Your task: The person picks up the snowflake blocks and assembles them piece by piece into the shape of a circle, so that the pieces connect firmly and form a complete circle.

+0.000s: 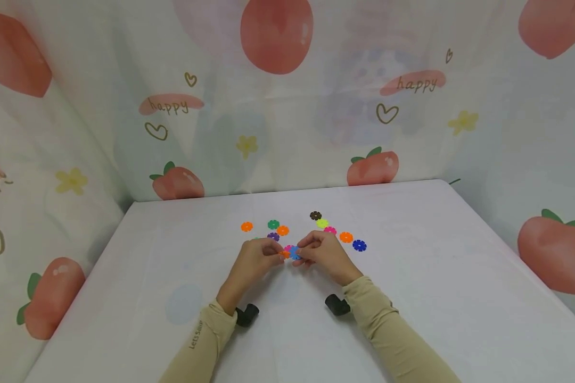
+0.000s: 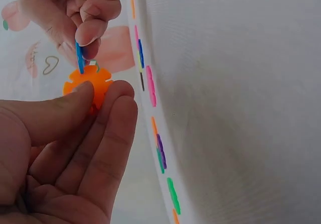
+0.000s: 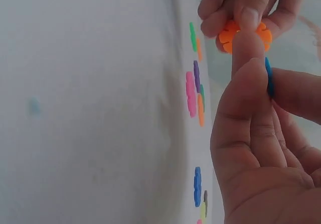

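Between the two hands, a slotted orange plastic disc (image 2: 80, 77) and a blue one (image 2: 79, 58) meet edge to edge, set crosswise. My left hand (image 1: 256, 259) pinches the orange disc between thumb and fingers. The blue disc (image 3: 269, 78) is gripped by thumb and fingertips of my right hand (image 1: 328, 255). Whether their slots are engaged I cannot tell. Just behind the held discs, a pink disc (image 1: 289, 248) shows partly in the head view.
Loose discs lie beyond the hands: orange (image 1: 246, 226), green (image 1: 273, 224), purple (image 1: 273, 236) on the left; dark brown (image 1: 315, 215), yellow (image 1: 322, 223), dark blue (image 1: 359, 245) on the right. Black fittings (image 1: 337, 305) sit under the wrists. A printed curtain (image 1: 287, 127) backs the white table (image 1: 441, 298).
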A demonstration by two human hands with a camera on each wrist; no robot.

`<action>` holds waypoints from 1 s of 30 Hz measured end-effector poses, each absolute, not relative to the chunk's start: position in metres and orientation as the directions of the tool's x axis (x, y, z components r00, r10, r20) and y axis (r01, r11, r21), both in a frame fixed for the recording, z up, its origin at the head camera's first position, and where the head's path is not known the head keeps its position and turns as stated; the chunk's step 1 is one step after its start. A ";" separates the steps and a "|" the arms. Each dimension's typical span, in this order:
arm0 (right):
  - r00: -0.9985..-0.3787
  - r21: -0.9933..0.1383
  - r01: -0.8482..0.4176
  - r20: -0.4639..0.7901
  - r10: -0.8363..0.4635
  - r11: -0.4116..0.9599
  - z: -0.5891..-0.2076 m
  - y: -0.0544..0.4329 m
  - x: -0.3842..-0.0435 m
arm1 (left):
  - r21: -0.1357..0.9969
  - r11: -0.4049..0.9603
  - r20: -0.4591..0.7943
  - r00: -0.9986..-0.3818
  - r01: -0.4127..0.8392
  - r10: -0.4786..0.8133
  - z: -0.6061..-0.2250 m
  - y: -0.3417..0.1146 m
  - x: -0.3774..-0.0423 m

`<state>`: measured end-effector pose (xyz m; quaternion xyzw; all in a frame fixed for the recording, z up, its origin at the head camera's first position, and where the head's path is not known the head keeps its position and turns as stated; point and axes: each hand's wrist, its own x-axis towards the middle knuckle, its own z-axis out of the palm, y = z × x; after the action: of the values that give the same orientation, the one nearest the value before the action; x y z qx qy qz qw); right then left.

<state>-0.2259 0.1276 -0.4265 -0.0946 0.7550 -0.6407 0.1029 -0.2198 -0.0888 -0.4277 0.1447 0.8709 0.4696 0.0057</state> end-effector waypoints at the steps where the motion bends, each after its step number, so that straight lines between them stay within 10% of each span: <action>1: -0.961 -0.988 -0.011 -0.032 -0.274 0.155 -0.427 0.127 -0.225 | 0.813 0.520 0.140 -0.955 0.261 0.261 -0.428 -0.088 -0.220; 9: -0.968 -0.997 -0.005 -0.015 -0.252 0.077 -0.429 0.121 -0.224 | 0.750 0.527 0.274 -0.913 0.399 0.302 -0.425 -0.085 -0.219; 30: -0.985 -0.980 -0.052 0.019 -0.169 0.193 -0.426 0.147 -0.237 | 0.771 0.592 0.141 -0.970 0.234 0.199 -0.425 -0.101 -0.218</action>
<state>-0.2372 0.1467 -0.4260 -0.0715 0.7710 -0.6311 0.0462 -0.2182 -0.1008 -0.4249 0.1214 0.8920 0.4350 -0.0201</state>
